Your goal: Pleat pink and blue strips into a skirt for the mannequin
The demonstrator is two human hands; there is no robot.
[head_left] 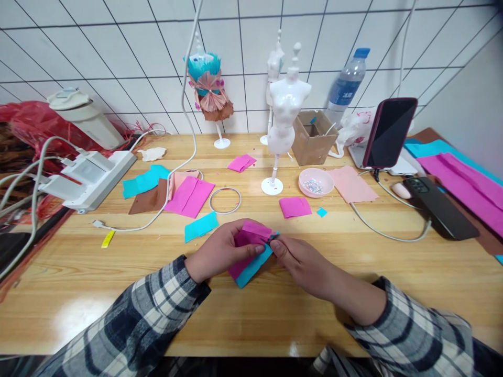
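My left hand point(223, 250) is closed on folded crepe paper point(251, 269), magenta with a turquoise layer, its thumb pressing on top. My right hand point(301, 260) is closed at the paper's right edge, on what look like small dark scissors point(270, 239); their handles are hidden in my fingers. The blades meet the paper close to my left thumb. Just beyond my hands lie a turquoise paper piece point(201, 226), a magenta piece point(294, 207) and a small turquoise square point(321, 212).
White mannequins stand behind, the nearest point(290, 99) bare, another in a paper dress point(210, 86). A pink bowl point(316, 183) holds small shiny beads. Around them are a bangle-like ring point(225, 201), a cardboard box point(312, 141), a propped phone point(391, 133), a power strip point(88, 180) and loose cables.
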